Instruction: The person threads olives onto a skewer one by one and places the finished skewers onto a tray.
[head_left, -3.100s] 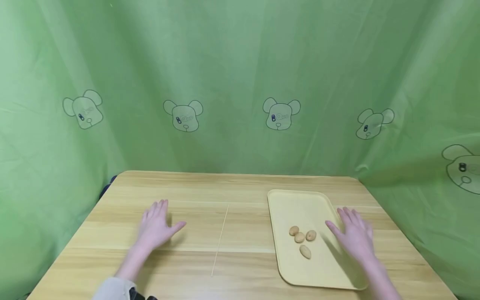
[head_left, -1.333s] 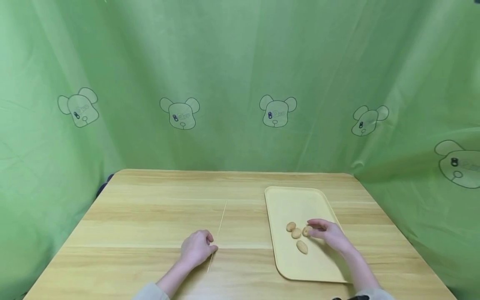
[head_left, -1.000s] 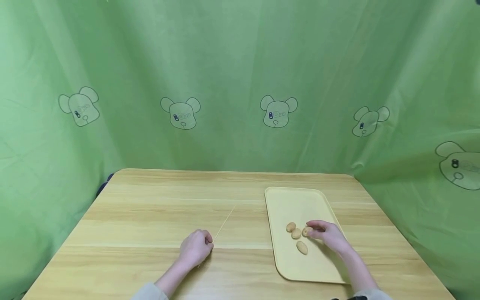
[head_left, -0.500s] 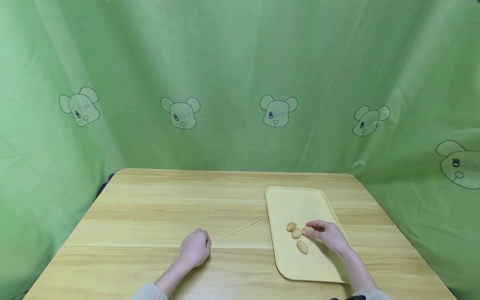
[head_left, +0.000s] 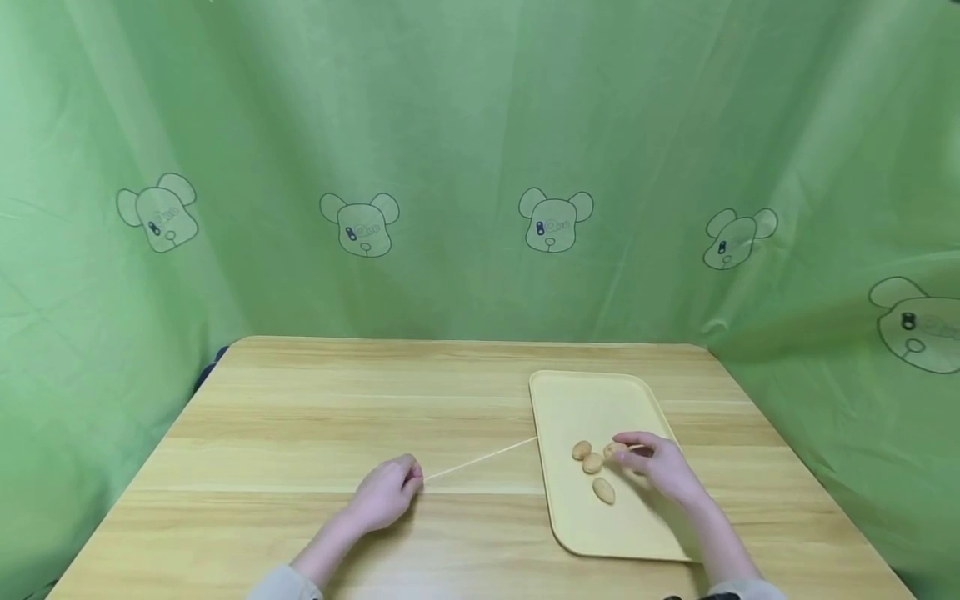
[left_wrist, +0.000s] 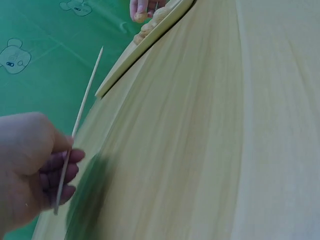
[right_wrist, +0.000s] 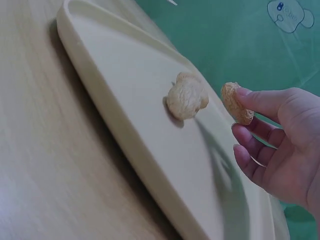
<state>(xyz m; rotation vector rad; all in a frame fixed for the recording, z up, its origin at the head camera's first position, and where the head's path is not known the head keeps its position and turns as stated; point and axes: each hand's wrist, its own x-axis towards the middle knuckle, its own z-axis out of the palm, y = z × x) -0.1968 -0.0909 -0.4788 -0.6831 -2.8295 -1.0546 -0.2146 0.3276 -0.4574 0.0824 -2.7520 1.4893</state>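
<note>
- A thin pale wooden skewer (head_left: 480, 457) is pinched at its near end by the curled fingers of the left hand (head_left: 384, 493); it is raised off the light wooden table (head_left: 315, 433), with its tip pointing toward the pale yellow plastic tray (head_left: 592, 400).
- A small round brown food piece (right_wrist: 237, 103) is pinched between thumb and forefinger of the right hand (head_left: 660, 468), lifted just above the tray.
- Three similar brown pieces (head_left: 592, 463) are left lying on the tray, just beside the right hand.
- The step in hand is judged to be the bringing together of skewer and piece; next, the tip should be aimed at the middle of the held piece.
- Compared with three seconds ago, both hands, then flat and spread, are now closed on their things, and the skewer has been turned from lying lengthwise to pointing at the tray.
</note>
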